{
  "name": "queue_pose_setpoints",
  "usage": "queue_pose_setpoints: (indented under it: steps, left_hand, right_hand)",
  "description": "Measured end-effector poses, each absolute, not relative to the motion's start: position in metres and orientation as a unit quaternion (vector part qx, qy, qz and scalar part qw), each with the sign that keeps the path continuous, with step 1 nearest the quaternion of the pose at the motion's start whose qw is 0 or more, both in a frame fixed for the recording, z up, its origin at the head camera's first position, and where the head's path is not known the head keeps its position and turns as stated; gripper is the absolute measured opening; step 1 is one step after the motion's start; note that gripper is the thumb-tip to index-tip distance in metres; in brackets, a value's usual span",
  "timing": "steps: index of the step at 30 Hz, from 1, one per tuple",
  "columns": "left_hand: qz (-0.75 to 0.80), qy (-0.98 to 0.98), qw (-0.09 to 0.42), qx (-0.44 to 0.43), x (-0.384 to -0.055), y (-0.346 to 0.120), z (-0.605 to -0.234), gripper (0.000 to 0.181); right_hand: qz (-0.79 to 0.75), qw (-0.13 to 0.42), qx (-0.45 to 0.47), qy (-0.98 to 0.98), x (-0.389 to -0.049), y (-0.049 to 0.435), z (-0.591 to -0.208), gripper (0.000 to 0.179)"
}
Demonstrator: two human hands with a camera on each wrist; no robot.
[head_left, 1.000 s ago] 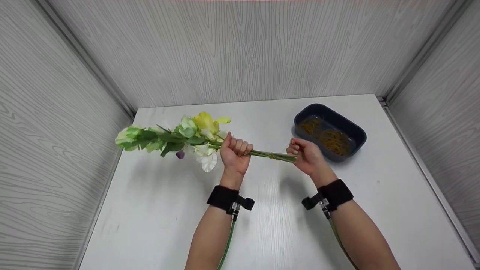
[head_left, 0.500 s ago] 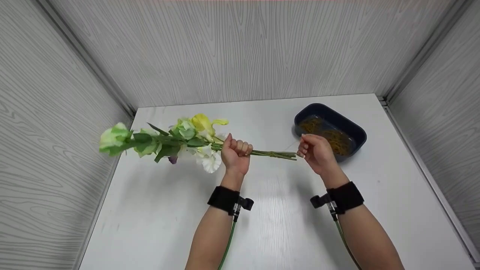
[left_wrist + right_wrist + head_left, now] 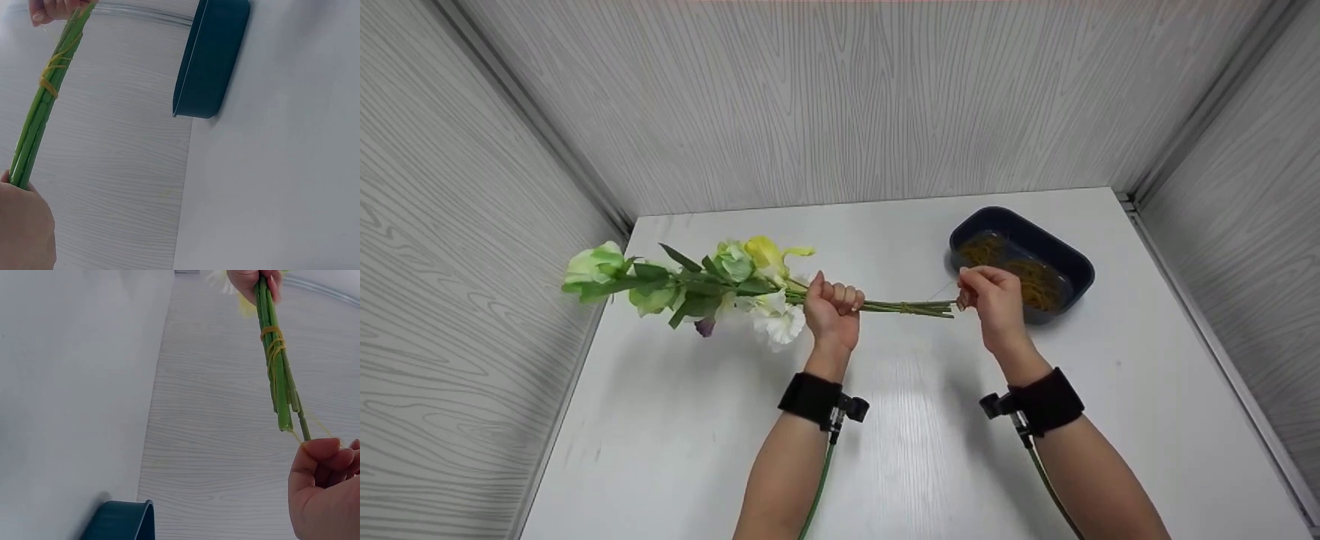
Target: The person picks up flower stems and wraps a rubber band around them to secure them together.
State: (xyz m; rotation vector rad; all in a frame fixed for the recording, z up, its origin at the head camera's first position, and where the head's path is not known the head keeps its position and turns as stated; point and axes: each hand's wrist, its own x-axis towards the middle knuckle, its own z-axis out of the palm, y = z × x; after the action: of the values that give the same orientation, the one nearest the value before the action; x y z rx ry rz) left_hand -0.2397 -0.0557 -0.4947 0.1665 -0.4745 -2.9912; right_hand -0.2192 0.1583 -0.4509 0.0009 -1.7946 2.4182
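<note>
My left hand (image 3: 834,313) grips a bunch of flowers (image 3: 697,283) around its green stems (image 3: 40,115), just below the blooms. The bunch lies sideways above the table, with white, yellow and pale green heads to the left and cut ends to the right. A yellow rubber band (image 3: 271,331) is wound around the stems near their ends. Thin yellow strands run from there to my right hand (image 3: 996,306), which pinches the band between thumb and fingertips, right at the stem ends. One stem reaches past the others towards the right fingertips (image 3: 322,447).
Behind and right of my right hand, a dark blue tub (image 3: 1061,262) stands on the white table (image 3: 885,450). Inside it lie loose yellow-brown rubber bands (image 3: 1035,285). Grey wood-grain panels (image 3: 840,105) enclose the table at the back and sides.
My right hand has moved right, off the stem ends, drawing the rubber band out, with its fingers turned since. The flower heads have swung a little left; my left hand has hardly moved.
</note>
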Motion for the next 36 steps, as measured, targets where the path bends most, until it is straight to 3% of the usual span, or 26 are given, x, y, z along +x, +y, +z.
queue_pose_setpoints:
  steps: [4,12,17,32,36]
  left_hand:
    - [-0.982,-0.169,0.07,0.044,-0.241,-0.055,-0.497,0.049]
    - [-0.979,-0.195,0.054,-0.001,-0.238,-0.049,-0.5,0.047]
    - [-0.98,-0.191,0.047,-0.015,-0.237,-0.048,-0.5,0.047]
    - [-0.977,-0.212,0.02,0.015,-0.229,-0.02,-0.504,0.052]
    - [-0.978,-0.206,0.024,0.001,-0.232,-0.023,-0.507,0.05]
  right_hand:
    - [0.748,0.075,0.022,-0.659,-0.215,0.152,-0.446,0.022]
    - [0.653,0.01,0.063,-0.755,-0.21,0.136,-0.44,0.02]
    - [0.614,0.009,0.096,-0.783,-0.212,0.121,-0.438,0.02]
    - [0.6,-0.03,0.141,-0.787,-0.219,0.091,-0.439,0.02]
    - [0.584,-0.016,0.158,-0.796,-0.218,0.096,-0.437,0.018]
